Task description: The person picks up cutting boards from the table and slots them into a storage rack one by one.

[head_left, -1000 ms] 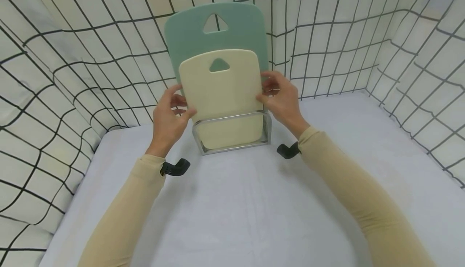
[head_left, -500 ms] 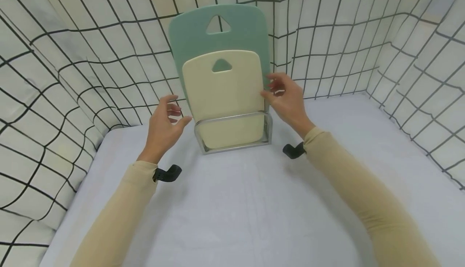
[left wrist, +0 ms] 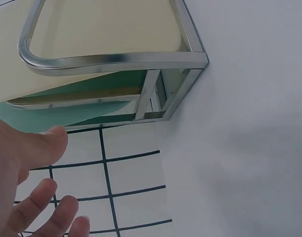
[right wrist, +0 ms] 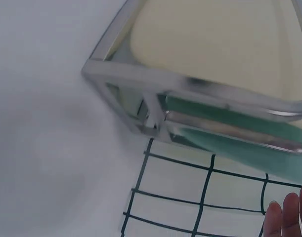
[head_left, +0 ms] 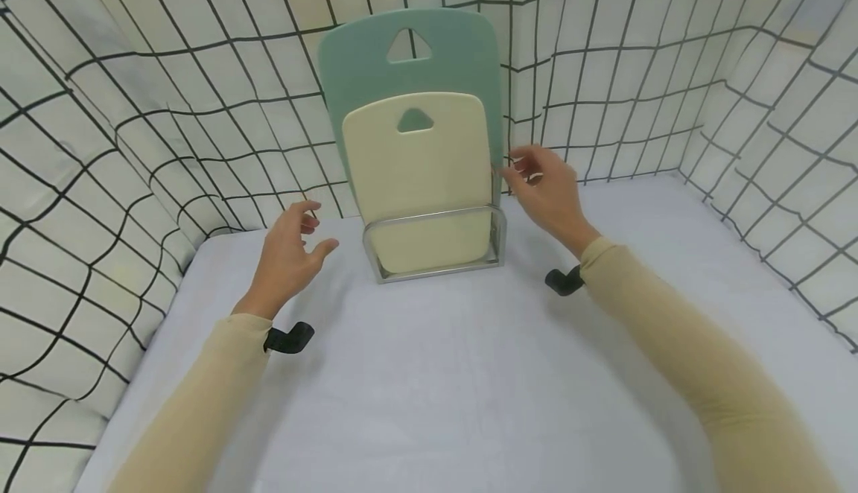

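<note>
A cream cutting board (head_left: 422, 173) stands upright in the front slot of a metal rack (head_left: 436, 274). Behind it, in the same rack, leans a larger green cutting board (head_left: 362, 53). To the left of the rack, apart from it, my left hand (head_left: 284, 255) hovers with fingers loosely bent and thumb spread, holding nothing. My right hand (head_left: 550, 188) is just right of the boards, fingers relaxed, with its fingertips near the green board's edge. In the left wrist view a gap shows between the thumb (left wrist: 47, 145) and the rack (left wrist: 126, 61).
A white cloth (head_left: 429, 389) covers the tabletop. Black-and-white grid fabric (head_left: 221, 106) hangs behind the rack and along both sides. A black wrist-worn device (head_left: 290, 338) sits on the left sleeve, and another black device (head_left: 564, 281) on the right.
My left hand has let go of the cream board and moved left and down. My right hand has come off its right edge and shifted right. Both boards stay in the rack.
</note>
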{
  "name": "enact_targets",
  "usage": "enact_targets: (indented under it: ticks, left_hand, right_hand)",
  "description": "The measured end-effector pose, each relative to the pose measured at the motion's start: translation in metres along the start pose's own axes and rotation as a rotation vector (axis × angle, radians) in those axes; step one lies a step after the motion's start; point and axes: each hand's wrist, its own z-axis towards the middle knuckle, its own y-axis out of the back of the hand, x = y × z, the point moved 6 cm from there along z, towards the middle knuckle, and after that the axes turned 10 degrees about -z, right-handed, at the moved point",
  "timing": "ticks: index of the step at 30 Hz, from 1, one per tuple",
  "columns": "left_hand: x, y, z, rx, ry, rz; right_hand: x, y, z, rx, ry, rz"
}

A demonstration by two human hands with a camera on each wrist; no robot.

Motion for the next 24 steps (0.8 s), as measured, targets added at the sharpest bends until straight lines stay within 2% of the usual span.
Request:
enact_targets:
  ticks: [3,12,20,24]
  left_hand:
    - [0.003,0.002,-0.006,0.004,-0.010,0.032]
    - [0.024,0.018,-0.025,-0.067,0.001,0.126]
    - [0.039,0.034,-0.037,-0.073,0.040,0.216]
    - [0.045,0.040,-0.041,-0.083,0.033,0.229]
  right_hand:
    - [-0.006,0.003,-0.001,0.005,0.007,-0.023]
    - [-0.026,0.008,-0.004,0.076,0.043,-0.112]
    - [-0.049,0.017,-0.014,0.191,-0.022,-0.194]
    - [-0.057,0.023,-0.019,0.224,-0.036,-0.225]
